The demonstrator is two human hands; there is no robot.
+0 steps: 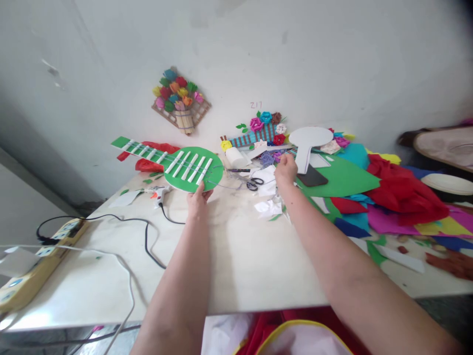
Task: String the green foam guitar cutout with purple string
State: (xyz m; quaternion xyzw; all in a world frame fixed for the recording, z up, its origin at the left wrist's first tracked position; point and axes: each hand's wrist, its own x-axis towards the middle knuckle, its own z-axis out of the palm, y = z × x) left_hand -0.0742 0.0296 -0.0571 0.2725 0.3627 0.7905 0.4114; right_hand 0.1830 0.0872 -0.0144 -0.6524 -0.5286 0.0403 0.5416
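Observation:
My left hand (199, 196) grips the lower edge of a green paper guitar (181, 172), thumb on its front. White strips cross its round body and long neck, and thin bluish yarn runs lengthwise over them. A loose length of this yarn (227, 187) trails from the body rightward, past black-handled scissors (254, 184), toward my right hand (286, 170). That hand is closed in a pinch, held above the table beside a white paddle-shaped cutout (306, 158). The yarn's end at the fingertips is too fine to see clearly. A tangle of purple yarn (266, 158) lies just behind.
A glue gun (159, 195) with a black cord lies left of the guitar. A power strip (40, 259) and cables occupy the left side. Coloured paper sheets (406, 192) heap up on the right. A paper flower bouquet (181, 98) hangs on the wall.

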